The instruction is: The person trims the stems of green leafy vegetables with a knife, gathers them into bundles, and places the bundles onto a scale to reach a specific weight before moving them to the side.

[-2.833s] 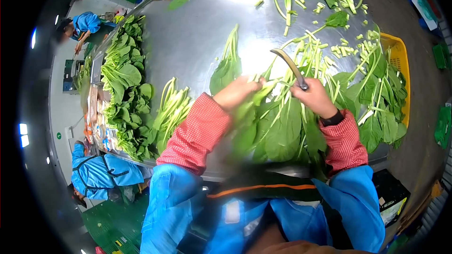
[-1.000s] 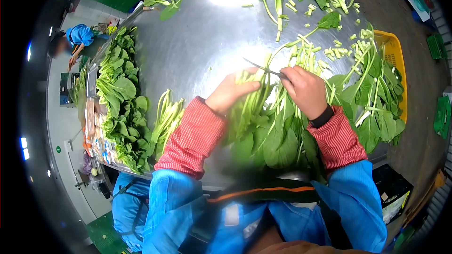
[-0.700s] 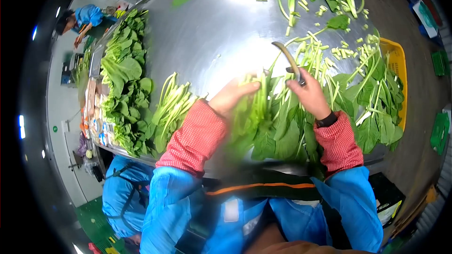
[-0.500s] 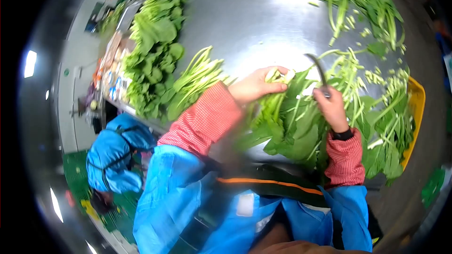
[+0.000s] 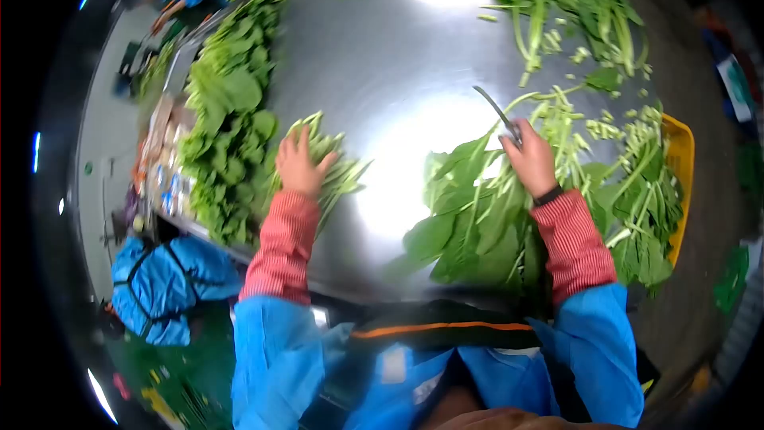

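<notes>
My left hand [image 5: 301, 166] lies with its fingers spread on a bunch of leafy greens [image 5: 342, 179], whose pale stems point to the right. In my right hand [image 5: 532, 159] is a knife with a thin, curved dark blade [image 5: 495, 108], pointing up and to the left. Below and beside that hand spreads a heap of loose greens [image 5: 469, 227] with broad leaves. Trimmed stem pieces [image 5: 561, 123] lie just right of the knife hand.
A long stack of leafy greens [image 5: 231, 119] lines the metal table's [image 5: 358, 48] left side. More stalks [image 5: 613, 20] and cut bits lie at the far right. A yellow crate [image 5: 678, 183] stands at the right edge. People in blue [image 5: 171, 279] are at the left.
My left hand has gone from the middle, where it held a bunch of greens, leftward to the bunch by the stack, and its fingers have spread. The knife stays in my right hand.
</notes>
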Tool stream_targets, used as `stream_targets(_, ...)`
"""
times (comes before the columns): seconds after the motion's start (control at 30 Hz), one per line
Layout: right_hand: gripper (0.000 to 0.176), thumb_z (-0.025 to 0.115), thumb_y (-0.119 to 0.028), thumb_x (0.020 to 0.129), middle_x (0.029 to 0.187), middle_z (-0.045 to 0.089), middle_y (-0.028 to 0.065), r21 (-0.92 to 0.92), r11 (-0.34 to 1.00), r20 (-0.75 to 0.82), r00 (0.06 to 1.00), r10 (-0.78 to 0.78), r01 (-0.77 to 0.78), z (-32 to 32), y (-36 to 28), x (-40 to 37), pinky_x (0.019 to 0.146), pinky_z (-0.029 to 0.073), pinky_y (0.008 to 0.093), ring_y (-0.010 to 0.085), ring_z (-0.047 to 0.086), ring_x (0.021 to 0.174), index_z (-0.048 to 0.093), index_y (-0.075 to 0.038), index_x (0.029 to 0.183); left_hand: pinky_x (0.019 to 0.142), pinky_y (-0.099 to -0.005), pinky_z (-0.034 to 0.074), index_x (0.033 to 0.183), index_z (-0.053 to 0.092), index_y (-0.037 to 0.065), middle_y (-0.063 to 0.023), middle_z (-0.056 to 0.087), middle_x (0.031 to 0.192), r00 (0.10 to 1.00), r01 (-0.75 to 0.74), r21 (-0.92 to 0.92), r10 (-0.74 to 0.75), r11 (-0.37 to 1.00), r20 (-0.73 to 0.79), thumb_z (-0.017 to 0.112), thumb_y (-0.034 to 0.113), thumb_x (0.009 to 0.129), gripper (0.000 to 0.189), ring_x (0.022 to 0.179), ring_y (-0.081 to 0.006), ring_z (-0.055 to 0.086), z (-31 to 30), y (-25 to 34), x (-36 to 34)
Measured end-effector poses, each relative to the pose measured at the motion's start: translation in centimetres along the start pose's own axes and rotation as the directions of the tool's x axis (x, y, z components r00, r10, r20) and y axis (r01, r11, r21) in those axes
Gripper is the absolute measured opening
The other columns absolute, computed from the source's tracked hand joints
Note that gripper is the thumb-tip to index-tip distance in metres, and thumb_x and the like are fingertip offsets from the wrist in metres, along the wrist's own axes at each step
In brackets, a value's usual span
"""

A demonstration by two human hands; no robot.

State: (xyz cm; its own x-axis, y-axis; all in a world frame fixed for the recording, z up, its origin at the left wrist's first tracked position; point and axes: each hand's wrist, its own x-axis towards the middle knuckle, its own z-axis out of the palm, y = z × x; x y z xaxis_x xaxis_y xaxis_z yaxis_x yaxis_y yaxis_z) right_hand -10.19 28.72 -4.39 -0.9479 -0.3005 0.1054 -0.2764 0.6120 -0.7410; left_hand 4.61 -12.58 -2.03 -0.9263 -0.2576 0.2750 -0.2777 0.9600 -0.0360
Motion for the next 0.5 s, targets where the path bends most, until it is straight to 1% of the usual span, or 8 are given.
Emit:
stream_targets(0.03,0.033,0.066,-0.023,0.086,0.091,0.067,0.0175,-0.133,0.989,-0.047,0.996,-0.070,0.063,-0.3,0.8,1.8,0.067,0.051,0.0426,0.0375,0.065,0.079,0.055,-0.003,0.110,0.102,-0.0484,0.035,0.135,0.048,0.009,-0.0172,0.050,0.128,0.997,-0.032,-0.068,0.027,0.997,-0.066,0.078,0.037,0.073,0.075,0.120,-0.0382,0.044,-0.9,1.2,0.1)
stream_targets(0.1,0.039,0.067,-0.027,0.086,0.091,0.066,0.0190,-0.267,0.963,-0.119,0.990,-0.073,0.038,-0.6,2.4,5.6,0.066,0.052,0.0447,0.0376,0.065,0.077,0.052,-0.003,0.113,0.102,-0.0490,0.034,0.132,0.050,0.007,-0.0178,0.051,0.126,0.997,-0.075,-0.226,0.072,0.971,-0.023,0.077,0.033,0.074,0.070,0.121,-0.0386,0.044,-1.9,4.4,-0.3)
stream_targets(0.17,0.049,0.069,-0.033,0.084,0.089,0.065,0.0214,-0.332,0.941,-0.155,0.988,0.012,-0.064,-0.7,3.5,9.3,0.064,0.053,0.0461,0.0384,0.066,0.075,0.049,-0.001,0.115,0.102,-0.0495,0.035,0.129,0.052,0.007,-0.0173,0.052,0.123,0.976,-0.217,-0.293,0.205,0.931,-0.072,0.077,0.025,0.073,0.063,0.119,-0.0383,0.045,-1.6,7.1,-0.8)
stream_targets(0.23,0.058,0.069,-0.039,0.083,0.088,0.065,0.0224,-0.392,0.897,-0.147,0.976,0.159,-0.205,-0.2,4.1,12.4,0.062,0.054,0.0448,0.0380,0.066,0.075,0.047,0.001,0.116,0.100,-0.0486,0.037,0.125,0.055,0.007,-0.0165,0.054,0.120,0.973,-0.227,-0.382,0.224,0.896,-0.054,0.076,0.019,0.073,0.058,0.116,-0.0378,0.047,-2.0,10.1,-1.0)
stream_targets(0.3,0.057,0.067,-0.040,0.083,0.086,0.067,0.0241,-0.442,0.870,-0.150,0.974,0.169,-0.219,1.6,6.0,13.8,0.064,0.052,0.0484,0.0395,0.066,0.074,0.049,0.002,0.117,0.099,-0.0467,0.038,0.122,0.057,0.006,-0.0160,0.055,0.118,0.966,-0.229,-0.481,0.257,0.846,-0.006,0.075,0.015,0.073,0.053,0.115,-0.0371,0.049,-2.1,12.4,-0.7)
stream_targets(0.37,0.054,0.066,-0.037,0.084,0.085,0.067,0.0243,-0.417,0.882,-0.108,0.976,0.191,-0.219,3.0,7.9,14.9,0.065,0.053,0.0487,0.0405,0.066,0.075,0.049,0.002,0.117,0.098,-0.0438,0.040,0.119,0.058,0.005,-0.0159,0.056,0.118,0.951,-0.209,-0.583,0.302,0.785,0.067,0.075,0.011,0.074,0.049,0.115,-0.0361,0.049,-2.1,13.9,-0.3)
stream_targets(0.4,0.052,0.065,-0.035,0.084,0.085,0.067,0.0245,-0.403,0.890,-0.079,0.977,0.198,-0.213,2.8,7.6,15.2,0.066,0.053,0.0489,0.0409,0.066,0.075,0.049,0.001,0.117,0.094,-0.0412,0.043,0.113,0.062,0.006,-0.0145,0.061,0.110,0.951,-0.239,-0.589,0.310,0.772,0.021,0.073,0.008,0.075,0.039,0.109,-0.0341,0.055,-2.8,14.9,0.2)
stream_targets(0.5,0.050,0.059,-0.031,0.087,0.095,0.065,0.0274,-0.262,0.937,-0.064,0.973,0.223,-0.232,1.1,6.2,14.0,0.071,0.053,0.0501,0.0418,0.065,0.082,0.043,0.002,0.120,0.091,-0.0392,0.046,0.108,0.065,0.005,-0.0130,0.064,0.103,0.942,-0.197,-0.679,0.328,0.707,0.068,0.071,0.006,0.077,0.032,0.101,-0.0319,0.059,-2.5,15.7,1.4)
